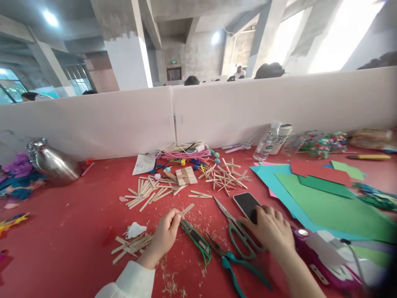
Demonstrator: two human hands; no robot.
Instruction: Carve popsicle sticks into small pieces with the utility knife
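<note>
My left hand (167, 231) pinches a flat wooden craft stick (187, 210), which points up and to the right. Just beside it lies a green and black utility knife (195, 236). My right hand (273, 227) is closed over the near end of a phone (245, 203), thumb on one side and fingers bent on the other. Its palm side is hidden. Between the hands lie scissors with grey-green handles (237, 231) and teal-handled pliers (231, 258). Small wood shavings (173, 281) are scattered around the tools.
Loose craft sticks (149, 192) and a joined stick square (186, 176) lie ahead. More sticks (132, 247) sit at left. Coloured paper (310, 194), a purple glue gun (322, 256) and a water bottle (267, 142) are at right. A metal jug (56, 163) stands by the white partition (124, 124).
</note>
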